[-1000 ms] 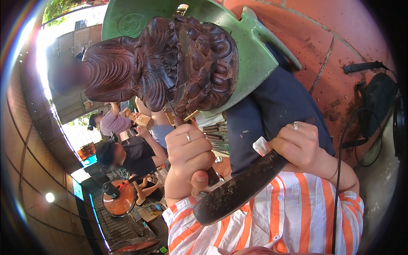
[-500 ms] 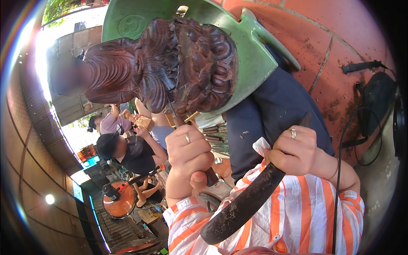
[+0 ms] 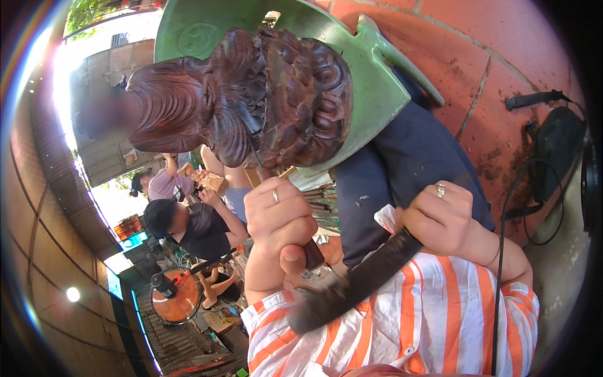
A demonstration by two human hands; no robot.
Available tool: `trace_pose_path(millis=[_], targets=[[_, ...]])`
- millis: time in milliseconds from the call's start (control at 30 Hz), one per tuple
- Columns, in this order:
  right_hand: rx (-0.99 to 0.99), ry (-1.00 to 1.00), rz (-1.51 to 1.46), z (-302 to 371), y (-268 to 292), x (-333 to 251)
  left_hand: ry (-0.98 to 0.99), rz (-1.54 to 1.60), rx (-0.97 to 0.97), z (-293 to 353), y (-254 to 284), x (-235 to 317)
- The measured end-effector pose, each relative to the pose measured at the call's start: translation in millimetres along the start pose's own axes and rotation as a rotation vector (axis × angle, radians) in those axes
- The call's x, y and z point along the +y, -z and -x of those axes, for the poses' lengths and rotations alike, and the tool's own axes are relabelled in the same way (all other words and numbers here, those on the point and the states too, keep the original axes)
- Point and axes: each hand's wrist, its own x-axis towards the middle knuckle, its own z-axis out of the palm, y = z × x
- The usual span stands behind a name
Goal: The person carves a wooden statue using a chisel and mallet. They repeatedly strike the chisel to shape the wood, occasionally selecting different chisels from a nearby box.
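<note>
Left hand [image 3: 279,217] fisted round chisel [image 3: 270,168] under glossy, knobbly dark wood carving [image 3: 264,94]; right hand [image 3: 443,217] clutching long matte mallet [image 3: 355,283] below-right.

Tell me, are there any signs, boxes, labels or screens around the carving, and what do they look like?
Glowing panel: far left, behind the seated people; a small teal-blue lit rectangle, maybe a screen or sign, too small to tell.
Round emblem: moulded into the green plastic chair, upper left of the dark wooden carving; a raised circle, same green.
No boxes or packages can be made out.
</note>
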Motion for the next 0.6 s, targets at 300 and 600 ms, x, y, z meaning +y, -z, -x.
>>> trace_pose_path(millis=[300, 600], targets=[[0.003, -0.052, 0.002, -13.1, 6.8, -4.5, 0.026, 0.125, 0.029, -17.8, 13.7, -2.3], [-0.071, -0.143, 0.009, -10.5, 10.3, -5.9, -0.1, 0.16, 0.078, -1.0, 14.3, -1.3]])
